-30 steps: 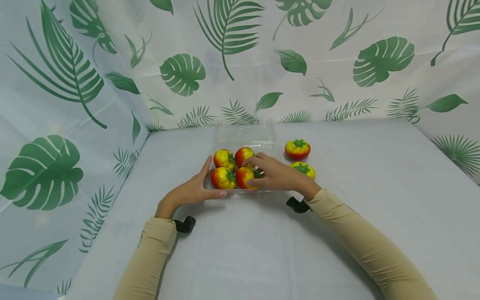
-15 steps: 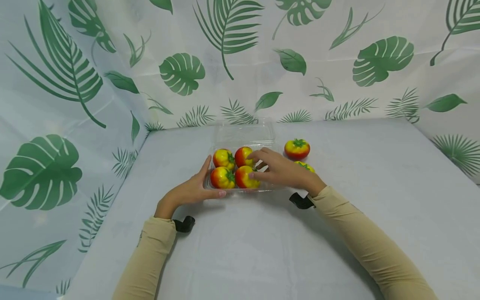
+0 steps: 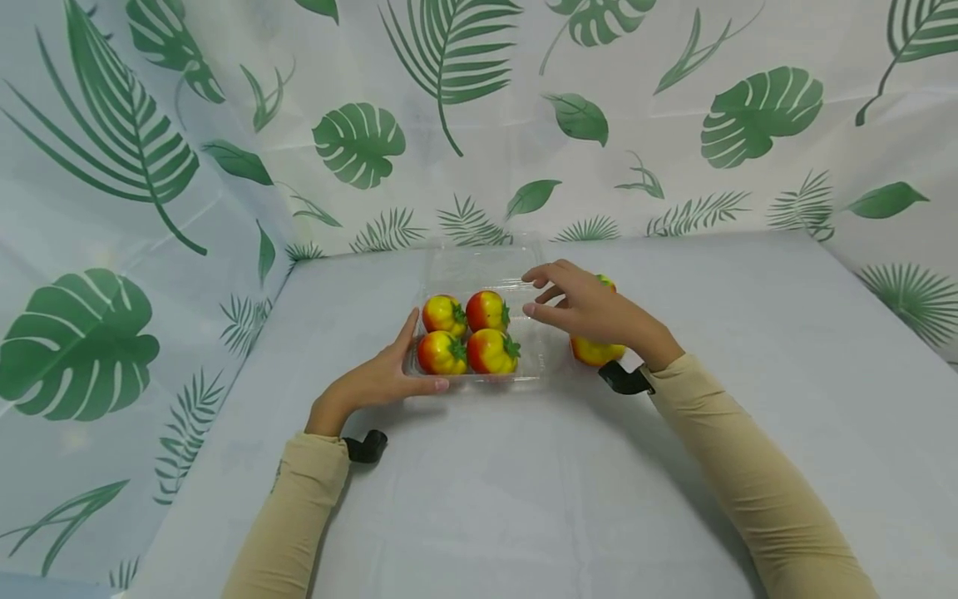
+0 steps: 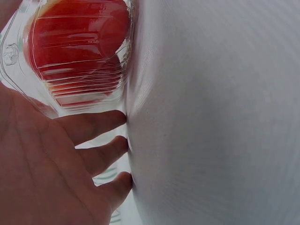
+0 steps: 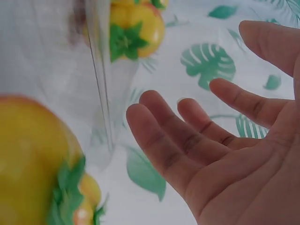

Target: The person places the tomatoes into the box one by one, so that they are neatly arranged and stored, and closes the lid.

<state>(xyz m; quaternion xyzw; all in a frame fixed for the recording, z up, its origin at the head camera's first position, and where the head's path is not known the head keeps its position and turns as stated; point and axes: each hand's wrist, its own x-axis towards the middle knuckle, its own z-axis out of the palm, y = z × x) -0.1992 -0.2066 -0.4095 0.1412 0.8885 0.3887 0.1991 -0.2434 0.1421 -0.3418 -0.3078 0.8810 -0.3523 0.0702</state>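
A clear plastic clamshell box lies on the table with its lid laid back. Inside, to the left, sit several red-and-yellow fruits with green leafy tops, persimmon-like in look. My left hand rests against the box's front left corner, thumb along the front and fingers along the left side. In the left wrist view, three fingertips touch the table beside the box wall. My right hand holds nothing and hovers right of the box, fingers loosely bent. It partly hides two loose fruits, the nearer fruit and the farther fruit.
A white cloth covers the table. Behind it and at the sides hangs a white curtain printed with green leaves. The box's right part holds no fruit. A black wrist camera is strapped to the right arm.
My right hand has let go of the front right fruit in the box and moved up and right, over the loose fruits. The left hand stays at the box corner.
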